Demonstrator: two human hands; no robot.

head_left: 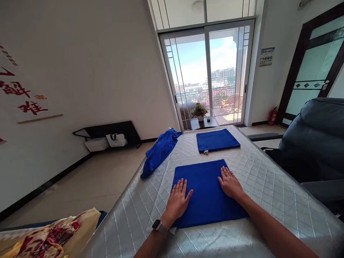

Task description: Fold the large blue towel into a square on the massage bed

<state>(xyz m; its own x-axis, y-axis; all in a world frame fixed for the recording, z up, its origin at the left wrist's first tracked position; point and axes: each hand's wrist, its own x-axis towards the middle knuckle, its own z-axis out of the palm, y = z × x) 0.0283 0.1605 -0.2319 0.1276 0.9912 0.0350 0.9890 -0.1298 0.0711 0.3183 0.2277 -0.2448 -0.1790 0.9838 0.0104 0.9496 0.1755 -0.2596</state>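
A flat blue cloth (206,193) lies spread on the silver quilted table cover (134,208). My left hand (177,200), with a watch on its wrist, rests flat on the cloth's left side, fingers pointing away. On the cloth's right edge my right hand (230,182) lies flat with its fingers extended. Beyond them is a second blue cloth (217,140), flat and rectangular, with a small white tag at its near edge. A crumpled blue cloth (161,150) sits at the table's far left edge.
Patterned fabric (53,236) lies at the lower left. A dark armchair (317,136) stands close to the table's right side. Past the table's far end, a potted plant (200,111) sits on a small black table before the glass doors.
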